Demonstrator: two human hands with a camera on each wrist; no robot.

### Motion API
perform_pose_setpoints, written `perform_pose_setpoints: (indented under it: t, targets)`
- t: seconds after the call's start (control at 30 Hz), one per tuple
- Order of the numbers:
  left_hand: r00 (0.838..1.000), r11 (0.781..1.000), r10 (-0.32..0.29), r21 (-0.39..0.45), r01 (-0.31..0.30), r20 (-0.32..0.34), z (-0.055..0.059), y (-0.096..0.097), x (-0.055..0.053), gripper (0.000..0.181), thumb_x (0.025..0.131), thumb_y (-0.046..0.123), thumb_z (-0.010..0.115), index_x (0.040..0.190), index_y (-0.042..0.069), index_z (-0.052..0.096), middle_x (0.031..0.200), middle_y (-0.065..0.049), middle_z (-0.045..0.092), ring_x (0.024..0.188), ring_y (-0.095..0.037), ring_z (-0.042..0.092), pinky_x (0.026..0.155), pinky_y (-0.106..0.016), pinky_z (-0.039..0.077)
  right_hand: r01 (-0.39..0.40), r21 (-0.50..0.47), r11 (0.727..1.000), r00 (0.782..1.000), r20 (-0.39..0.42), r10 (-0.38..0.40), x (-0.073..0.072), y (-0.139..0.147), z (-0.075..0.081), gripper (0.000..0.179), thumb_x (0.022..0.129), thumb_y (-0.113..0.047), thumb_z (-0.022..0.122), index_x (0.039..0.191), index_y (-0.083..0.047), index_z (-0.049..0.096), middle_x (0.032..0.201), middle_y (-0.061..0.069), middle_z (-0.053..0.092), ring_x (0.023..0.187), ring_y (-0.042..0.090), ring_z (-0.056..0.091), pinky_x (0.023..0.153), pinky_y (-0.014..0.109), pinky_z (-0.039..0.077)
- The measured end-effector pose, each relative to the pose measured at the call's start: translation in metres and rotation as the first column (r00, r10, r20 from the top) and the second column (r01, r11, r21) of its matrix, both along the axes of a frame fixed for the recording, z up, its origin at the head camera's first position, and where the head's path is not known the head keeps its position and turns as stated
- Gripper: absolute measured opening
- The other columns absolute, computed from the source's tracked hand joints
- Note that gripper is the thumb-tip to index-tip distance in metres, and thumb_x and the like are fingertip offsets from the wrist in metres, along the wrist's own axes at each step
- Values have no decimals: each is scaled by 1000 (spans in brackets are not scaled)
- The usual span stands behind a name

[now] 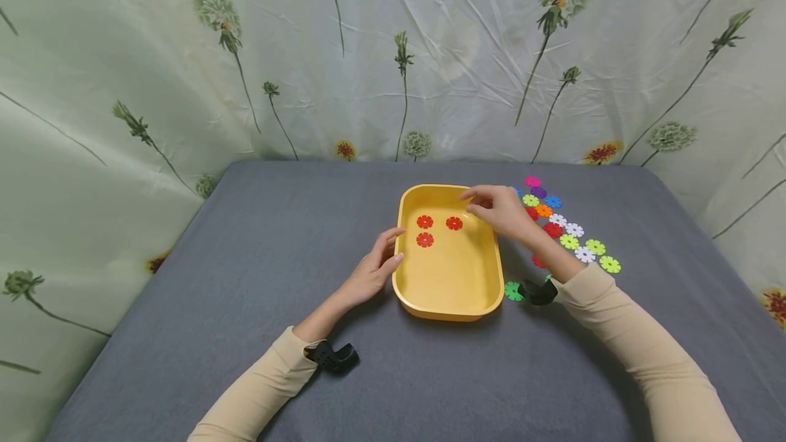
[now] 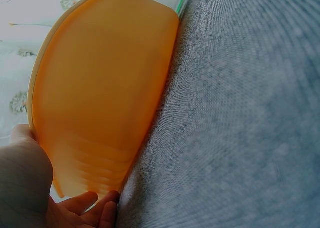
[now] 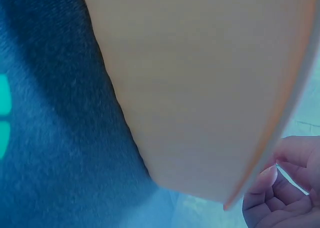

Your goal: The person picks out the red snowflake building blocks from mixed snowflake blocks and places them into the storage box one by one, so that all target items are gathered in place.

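Observation:
A yellow plastic tray [image 1: 451,292] lies on the grey cloth. Inside it are three red notched discs [image 1: 425,240], two at the left and one farther right. My left hand [image 1: 371,271] rests against the tray's left side, with a finger and thumb at the rim; the left wrist view shows lower fingers by the outer wall. Over the tray's far right corner is my right hand [image 1: 497,209], its fingers bent loosely and the thumb near the index finger. No disc shows between those fingers. The right wrist view sees mainly the tray's outer wall [image 3: 200,88].
Several notched discs in white, yellow-green, blue, orange, red, purple and pink [image 1: 533,181] lie right of the tray, partly behind my right forearm. A green disc [image 1: 513,291] lies by the tray's near right corner. A flower-printed curtain [image 1: 344,87] hangs behind the table.

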State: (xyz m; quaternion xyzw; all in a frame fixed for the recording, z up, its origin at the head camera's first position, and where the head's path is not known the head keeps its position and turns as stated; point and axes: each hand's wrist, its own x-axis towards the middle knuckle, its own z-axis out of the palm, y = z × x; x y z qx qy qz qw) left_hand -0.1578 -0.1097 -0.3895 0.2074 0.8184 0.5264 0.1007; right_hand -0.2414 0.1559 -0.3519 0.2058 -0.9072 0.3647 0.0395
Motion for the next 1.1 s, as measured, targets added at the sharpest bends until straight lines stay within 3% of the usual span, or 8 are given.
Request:
perform_pose_setpoints:
  t: [0.4, 0.7, 1.1]
  targets:
    - [1000, 1000, 3, -2, -3, -4, -1, 0, 0, 48, 99, 13, 42, 143, 7, 23, 145, -28, 36, 129, -39, 44, 106, -50, 38, 83, -35, 996, 997, -10, -83, 3, 25, 4, 20, 87, -7, 62, 105, -1, 67, 87, 17, 69, 71, 21, 62, 62, 11, 45]
    - [1000, 1000, -11, 7, 11, -11, -1, -1, 0, 48, 99, 12, 41, 143, 4, 22, 145, -29, 36, 129, -40, 45, 106, -51, 38, 125, -20, 992, 991, -37, -126, 7, 45, 3, 21, 88, -10, 63, 106, -3, 68, 91, 17, 69, 67, 1, 54, 59, 14, 44]
    - [1000, 1000, -11, 4, 11, -10, 1, -1, 1, 48, 99, 11, 41, 143, 4, 22, 144, -29, 36, 129, -39, 44, 106, -50, 37, 212, 45, 976, 977, -9, -212, 8, 65, -3, 21, 88, -11, 62, 106, -2, 68, 92, 19, 70, 67, -5, 51, 60, 17, 44]
